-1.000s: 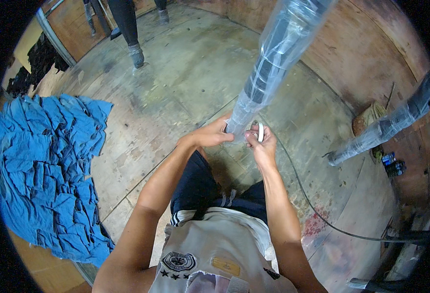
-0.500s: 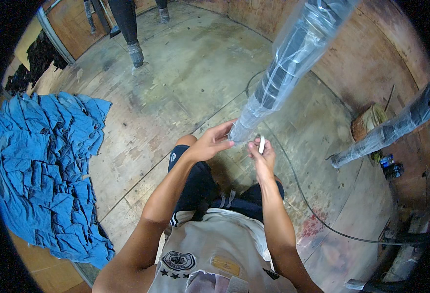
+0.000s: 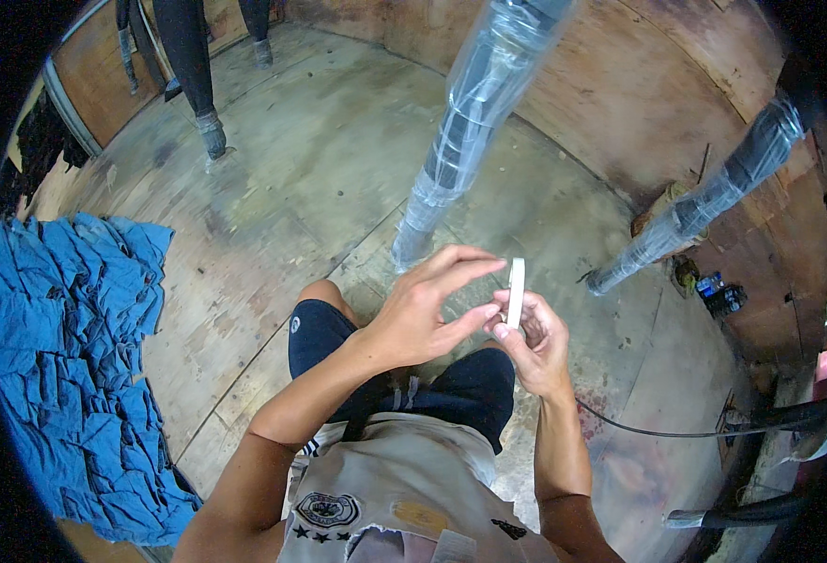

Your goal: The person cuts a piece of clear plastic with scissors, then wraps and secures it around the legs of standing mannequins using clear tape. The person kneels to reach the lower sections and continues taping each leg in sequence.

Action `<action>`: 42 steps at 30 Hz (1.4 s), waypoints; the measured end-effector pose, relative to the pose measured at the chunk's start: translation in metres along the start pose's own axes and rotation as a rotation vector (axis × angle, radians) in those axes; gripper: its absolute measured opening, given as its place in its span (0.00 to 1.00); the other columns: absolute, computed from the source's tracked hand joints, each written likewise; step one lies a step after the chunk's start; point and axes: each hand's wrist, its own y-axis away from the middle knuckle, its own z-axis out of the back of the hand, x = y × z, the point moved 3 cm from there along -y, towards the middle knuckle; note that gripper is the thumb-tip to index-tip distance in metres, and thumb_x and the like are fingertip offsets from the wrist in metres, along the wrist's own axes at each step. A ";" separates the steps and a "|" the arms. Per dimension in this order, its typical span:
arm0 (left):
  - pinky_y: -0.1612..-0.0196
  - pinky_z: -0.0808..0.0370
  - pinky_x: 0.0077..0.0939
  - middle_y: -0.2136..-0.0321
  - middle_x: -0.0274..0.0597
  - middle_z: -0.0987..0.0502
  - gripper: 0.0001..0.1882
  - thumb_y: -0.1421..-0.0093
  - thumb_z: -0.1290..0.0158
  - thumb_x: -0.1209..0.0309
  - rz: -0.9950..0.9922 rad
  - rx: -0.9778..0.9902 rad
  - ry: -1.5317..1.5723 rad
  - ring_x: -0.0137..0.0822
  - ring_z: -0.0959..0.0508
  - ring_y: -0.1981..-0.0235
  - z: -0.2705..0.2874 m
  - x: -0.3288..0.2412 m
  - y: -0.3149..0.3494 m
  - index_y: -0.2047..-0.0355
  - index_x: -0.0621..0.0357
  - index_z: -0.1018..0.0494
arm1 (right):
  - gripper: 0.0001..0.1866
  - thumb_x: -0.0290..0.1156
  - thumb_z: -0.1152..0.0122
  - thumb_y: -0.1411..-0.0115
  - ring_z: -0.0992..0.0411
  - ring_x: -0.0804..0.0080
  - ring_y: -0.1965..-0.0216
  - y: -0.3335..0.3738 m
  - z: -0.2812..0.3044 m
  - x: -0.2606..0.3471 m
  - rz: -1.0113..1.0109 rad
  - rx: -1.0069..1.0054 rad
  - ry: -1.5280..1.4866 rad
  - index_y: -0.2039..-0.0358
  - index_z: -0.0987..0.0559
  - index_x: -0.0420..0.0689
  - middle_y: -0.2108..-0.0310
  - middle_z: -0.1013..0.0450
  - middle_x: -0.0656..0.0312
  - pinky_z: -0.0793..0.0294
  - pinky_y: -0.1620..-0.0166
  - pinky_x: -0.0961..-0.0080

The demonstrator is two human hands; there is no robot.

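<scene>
My right hand (image 3: pixel 537 347) pinches a narrow roll of white tape (image 3: pixel 516 293), seen nearly edge-on, between thumb and fingers. Beside it, my left hand (image 3: pixel 425 310) has its fingers stretched out and apart, the tips close to the roll; whether they touch it I cannot tell. Just beyond my left hand hangs a dark leg-shaped form wrapped in clear plastic (image 3: pixel 451 141), its narrow lower end near the floor. Neither hand is on it.
A second plastic-wrapped dark leg (image 3: pixel 695 211) slants down at the right. Crumpled blue cloth (image 3: pixel 76 375) is spread on the left. Unwrapped dark legs (image 3: pixel 184 66) hang at the far left. A black cable (image 3: pixel 658 433) runs along the floor, and a bucket-like container (image 3: pixel 653 220) stands by the wall.
My left hand has let go of the wrapped leg's lower end and moved to the tape. The roll is raised higher in my right hand. The view has shifted to the right.
</scene>
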 end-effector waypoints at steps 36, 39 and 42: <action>0.58 0.26 0.38 0.61 0.48 0.23 0.20 0.45 0.36 0.78 -0.236 -0.185 -0.309 0.48 0.22 0.61 0.001 -0.011 -0.014 0.53 0.62 0.27 | 0.15 0.21 0.36 0.42 0.25 0.67 0.76 -0.027 -0.021 0.067 0.282 -0.071 0.710 0.53 0.20 0.36 0.74 0.24 0.53 0.26 0.68 0.71; 0.59 0.25 0.36 0.58 0.48 0.22 0.20 0.47 0.35 0.79 -0.055 -0.297 0.065 0.46 0.21 0.61 0.001 -0.001 -0.012 0.53 0.61 0.26 | 0.16 0.21 0.36 0.41 0.25 0.69 0.75 -0.028 -0.026 0.072 0.280 -0.062 0.695 0.51 0.20 0.36 0.73 0.23 0.52 0.26 0.68 0.72; 0.60 0.25 0.32 0.57 0.50 0.21 0.19 0.48 0.34 0.78 -0.226 -0.278 -0.097 0.44 0.20 0.61 0.005 -0.003 -0.012 0.54 0.61 0.24 | 0.15 0.21 0.36 0.41 0.24 0.69 0.75 -0.027 -0.031 0.077 0.313 -0.061 0.715 0.52 0.19 0.36 0.71 0.22 0.51 0.26 0.68 0.73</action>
